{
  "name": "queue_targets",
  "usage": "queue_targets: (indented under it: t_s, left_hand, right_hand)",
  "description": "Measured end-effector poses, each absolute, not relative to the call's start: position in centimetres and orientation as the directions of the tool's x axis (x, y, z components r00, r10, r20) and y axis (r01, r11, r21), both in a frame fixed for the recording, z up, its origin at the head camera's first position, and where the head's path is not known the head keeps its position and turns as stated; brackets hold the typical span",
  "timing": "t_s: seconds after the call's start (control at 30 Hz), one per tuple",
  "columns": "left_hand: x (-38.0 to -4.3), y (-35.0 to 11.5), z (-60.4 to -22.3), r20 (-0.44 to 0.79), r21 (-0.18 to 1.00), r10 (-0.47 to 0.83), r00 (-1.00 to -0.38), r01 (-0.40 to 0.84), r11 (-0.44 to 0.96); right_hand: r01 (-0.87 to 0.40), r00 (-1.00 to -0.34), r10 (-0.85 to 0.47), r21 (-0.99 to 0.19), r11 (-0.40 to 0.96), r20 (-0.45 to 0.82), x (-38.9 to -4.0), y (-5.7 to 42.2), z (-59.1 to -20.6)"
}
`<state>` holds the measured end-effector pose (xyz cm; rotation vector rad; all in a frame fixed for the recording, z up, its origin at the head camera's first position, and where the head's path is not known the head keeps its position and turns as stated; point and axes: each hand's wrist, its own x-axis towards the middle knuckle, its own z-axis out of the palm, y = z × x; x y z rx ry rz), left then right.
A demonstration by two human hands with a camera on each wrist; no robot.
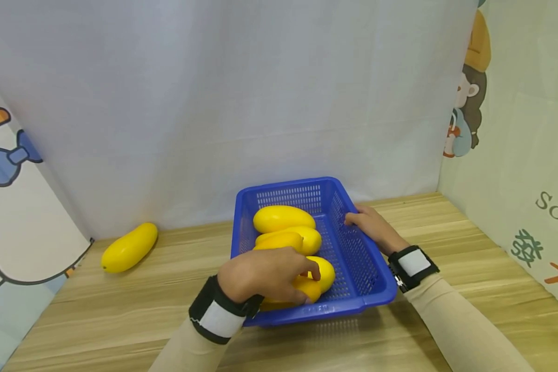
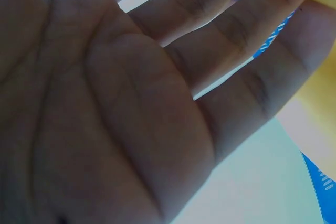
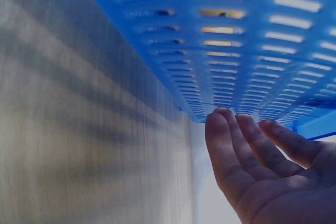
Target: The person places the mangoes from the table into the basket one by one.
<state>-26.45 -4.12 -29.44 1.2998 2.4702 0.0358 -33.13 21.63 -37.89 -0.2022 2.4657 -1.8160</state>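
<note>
A blue slotted plastic basket [image 1: 339, 258] holds several smooth yellow oblong fruits [image 1: 283, 218]. My left hand [image 1: 265, 274] reaches over its near left corner, thumb and fingers curled over the nearest yellow fruit [image 1: 310, 288]. In the left wrist view the fingers [image 2: 231, 30] stretch to the fruit's yellow side [image 2: 315, 119]. My right hand [image 1: 376, 227] grips the basket's right rim with the thumb over the top. From the right wrist, its fingers [image 3: 220, 140] show against the outer slotted wall [image 3: 252, 45]; yellow shows through the slots.
One more yellow fruit [image 1: 130, 248] lies on the wooden table [image 1: 176, 289] at the far left. A pale cloth [image 1: 260, 93] hangs behind the table. Printed panels stand at both sides, the right panel [image 1: 516, 175] bearing cartoon figures and lettering.
</note>
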Motion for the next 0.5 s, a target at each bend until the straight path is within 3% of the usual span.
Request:
queue_targets:
  t_s: [0.5]
  left_hand:
    - [-26.35,-4.19,-29.43,-0.282,0.191,0.795,-0.536,0.781,0.594]
  right_hand:
    - [-0.062,-0.988,-0.155,-0.954,0.292,0.017,-33.07,21.63,-37.81]
